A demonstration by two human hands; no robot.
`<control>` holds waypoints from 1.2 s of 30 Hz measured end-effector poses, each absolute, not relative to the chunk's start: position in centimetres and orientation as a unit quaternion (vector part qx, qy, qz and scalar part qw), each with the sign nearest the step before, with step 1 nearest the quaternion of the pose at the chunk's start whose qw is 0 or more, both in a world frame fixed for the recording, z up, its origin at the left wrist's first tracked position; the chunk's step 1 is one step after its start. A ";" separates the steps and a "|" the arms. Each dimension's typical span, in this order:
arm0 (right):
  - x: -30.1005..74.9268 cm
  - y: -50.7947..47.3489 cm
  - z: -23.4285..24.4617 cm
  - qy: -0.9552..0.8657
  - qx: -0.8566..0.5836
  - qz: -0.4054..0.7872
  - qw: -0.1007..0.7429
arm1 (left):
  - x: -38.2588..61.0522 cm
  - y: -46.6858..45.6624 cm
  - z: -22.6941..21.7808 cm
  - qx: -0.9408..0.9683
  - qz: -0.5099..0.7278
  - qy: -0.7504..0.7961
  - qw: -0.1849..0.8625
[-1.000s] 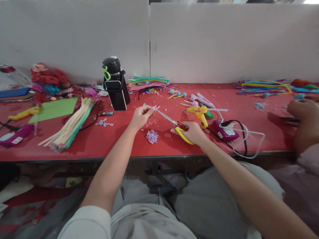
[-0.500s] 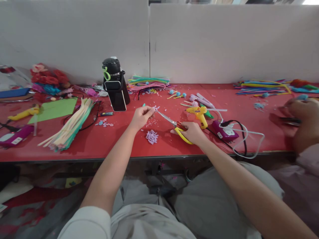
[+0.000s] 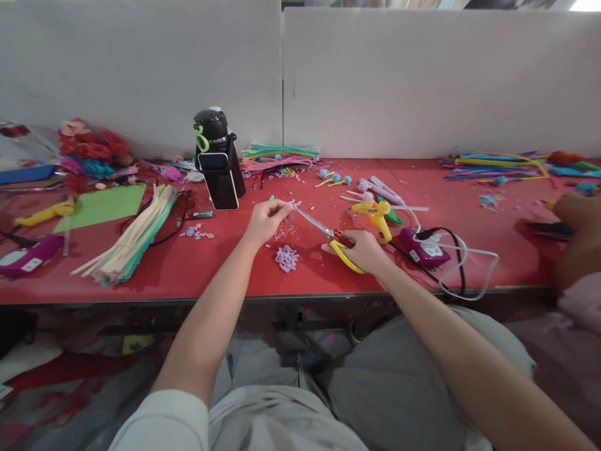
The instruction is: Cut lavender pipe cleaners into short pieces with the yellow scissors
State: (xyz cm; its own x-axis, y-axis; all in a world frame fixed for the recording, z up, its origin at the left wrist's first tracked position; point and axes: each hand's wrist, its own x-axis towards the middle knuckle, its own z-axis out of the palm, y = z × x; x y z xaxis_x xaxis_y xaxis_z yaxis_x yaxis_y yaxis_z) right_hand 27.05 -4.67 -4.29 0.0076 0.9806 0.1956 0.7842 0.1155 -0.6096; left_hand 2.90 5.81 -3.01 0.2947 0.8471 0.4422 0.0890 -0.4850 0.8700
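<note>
My left hand (image 3: pixel 268 220) is closed in a pinch on a small lilac fuzzy piece (image 3: pixel 295 205), its far end showing past the fingertips. In my right hand (image 3: pixel 364 250) are scissors (image 3: pixel 340 246) with yellow-and-red handles, their blades pointing left. The blade tips reach the lilac piece at my left fingertips; whether they touch it is too small to tell. Below the blades lies a pile of short lilac pieces (image 3: pixel 286 258). Tiny lilac scraps are scattered on the red table (image 3: pixel 319 275) around my left hand.
A yellow glue gun (image 3: pixel 374 216) and a purple power strip (image 3: pixel 425 249) with cables lie right of my right hand. Behind my left hand stand a black bottle (image 3: pixel 213 134) and a phone (image 3: pixel 220 181). Pipe cleaners (image 3: pixel 134 235) lie left. A co-worker's hand (image 3: pixel 575 213) is at far right.
My hands and the scissors hold almost the same position. At the far right, the co-worker's hand has shifted slightly and is blurred.
</note>
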 end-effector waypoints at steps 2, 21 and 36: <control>27.1 -4.6 -4.4 -0.686 -0.643 0.165 0.297 | 2.9 5.8 -3.0 0.705 0.494 0.332 0.385; 27.2 -4.4 -4.6 -0.691 -0.642 0.154 0.295 | 3.0 5.4 -2.8 0.707 0.485 0.341 0.387; 26.9 -4.8 -4.5 -0.678 -0.654 0.144 0.303 | 3.0 5.4 -2.7 0.705 0.487 0.341 0.386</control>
State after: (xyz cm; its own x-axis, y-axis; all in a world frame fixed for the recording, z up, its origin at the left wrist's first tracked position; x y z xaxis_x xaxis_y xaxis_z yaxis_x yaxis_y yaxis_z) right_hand 26.85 -4.85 -4.48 0.0388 0.9740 0.2230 0.7990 0.1038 -0.5923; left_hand 3.00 5.40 -2.75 0.2923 0.8577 0.4230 0.1046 -0.4684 0.8773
